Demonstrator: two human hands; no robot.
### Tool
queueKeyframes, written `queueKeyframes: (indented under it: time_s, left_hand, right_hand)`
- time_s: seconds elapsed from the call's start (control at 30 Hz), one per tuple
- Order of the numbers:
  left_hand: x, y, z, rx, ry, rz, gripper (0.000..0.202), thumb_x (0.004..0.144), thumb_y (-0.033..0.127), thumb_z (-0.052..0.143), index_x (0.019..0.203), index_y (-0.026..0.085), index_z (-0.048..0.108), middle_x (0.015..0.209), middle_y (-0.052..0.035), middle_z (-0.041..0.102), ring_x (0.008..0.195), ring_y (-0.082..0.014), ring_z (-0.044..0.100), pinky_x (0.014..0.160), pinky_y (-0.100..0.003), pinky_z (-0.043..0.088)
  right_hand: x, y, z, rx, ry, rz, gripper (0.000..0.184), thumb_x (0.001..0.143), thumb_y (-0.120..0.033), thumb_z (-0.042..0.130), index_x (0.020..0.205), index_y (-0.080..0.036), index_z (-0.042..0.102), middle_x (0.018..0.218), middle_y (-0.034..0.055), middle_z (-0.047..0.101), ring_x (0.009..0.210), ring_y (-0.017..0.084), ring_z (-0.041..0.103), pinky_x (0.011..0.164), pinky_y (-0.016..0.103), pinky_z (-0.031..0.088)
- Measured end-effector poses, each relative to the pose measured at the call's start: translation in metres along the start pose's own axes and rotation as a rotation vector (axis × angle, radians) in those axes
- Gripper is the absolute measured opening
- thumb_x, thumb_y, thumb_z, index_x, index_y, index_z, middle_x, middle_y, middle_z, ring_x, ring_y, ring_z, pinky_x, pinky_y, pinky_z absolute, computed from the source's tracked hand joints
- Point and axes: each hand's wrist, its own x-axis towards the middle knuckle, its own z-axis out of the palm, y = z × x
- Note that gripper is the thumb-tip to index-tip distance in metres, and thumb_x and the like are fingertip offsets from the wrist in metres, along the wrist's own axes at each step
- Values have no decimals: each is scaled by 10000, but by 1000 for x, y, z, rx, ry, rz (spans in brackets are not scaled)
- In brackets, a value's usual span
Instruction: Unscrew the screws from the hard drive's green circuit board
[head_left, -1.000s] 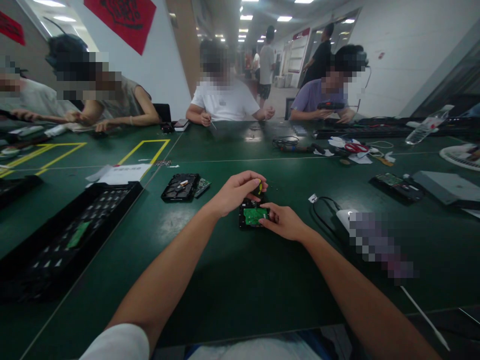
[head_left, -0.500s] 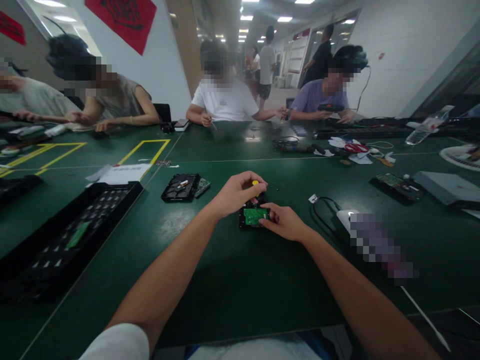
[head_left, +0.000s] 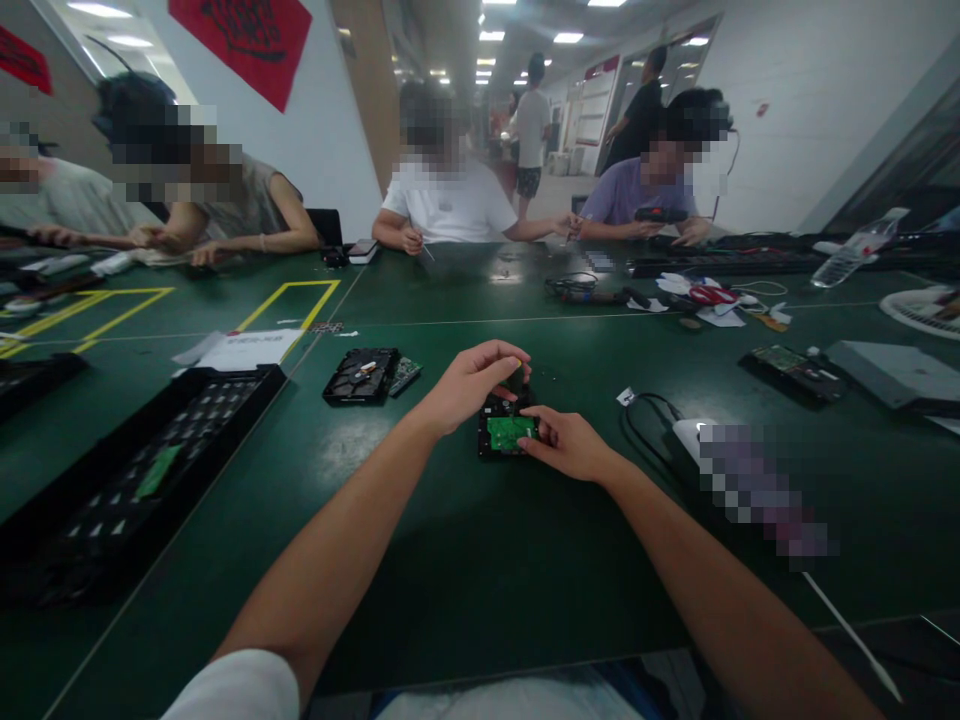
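A black hard drive (head_left: 501, 432) with a green circuit board facing up lies on the green table in front of me. My left hand (head_left: 469, 385) is curled around the top of a small screwdriver (head_left: 519, 381) that stands upright on the drive's far edge. Its yellow cap is hidden by my fingers. My right hand (head_left: 574, 445) rests on the drive's right side, fingers pressed against it, holding it down.
A second opened hard drive (head_left: 361, 374) lies to the left. A long black tray (head_left: 127, 475) runs along the near left. A black cable (head_left: 649, 415) and a white device sit to the right. Other people work on the table's far side.
My left hand has shifted slightly on the screwdriver, and its fingers now cover the yellow cap that showed half a second ago. The drive and my right hand have not moved.
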Motion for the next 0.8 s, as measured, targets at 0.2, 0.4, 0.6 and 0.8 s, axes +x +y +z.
queueKeyframes:
  time_s: [0.2,0.4,0.6,0.8]
  left_hand:
    - [0,2,-4,247,60,51,319,928,476,685,1064,192,735,973,-52,684,857,-165,623,670,-249,547]
    - [-2,6,-1,191,-5,42,284,967,427,624,1056,173,714,1050,-81,712,965,-199,669,661,-247,548]
    - [-2,6,2,67,-37,0,252,983,396,610,1015,158,686,1030,-100,730,961,-198,688,636,-233,548]
    - [-2,4,2,-103,-38,-54,255,977,390,588,1015,164,698,1083,-122,720,1055,-240,680,726,-297,603]
  right_hand:
    - [0,-2,0,6,-5,10,511,967,-463,661,1412,-228,571,784,-15,649,654,140,602,614,262,422]
    - [0,0,1,7,0,-9,491,969,-464,657,1388,-221,575,793,-19,642,650,136,596,605,257,414]
    - [1,4,4,7,13,-15,489,969,-460,658,1389,-226,571,772,-32,632,647,132,598,620,256,416]
    - [0,5,3,1,9,-17,493,970,-482,657,1392,-240,579,808,-19,650,670,134,608,640,258,434]
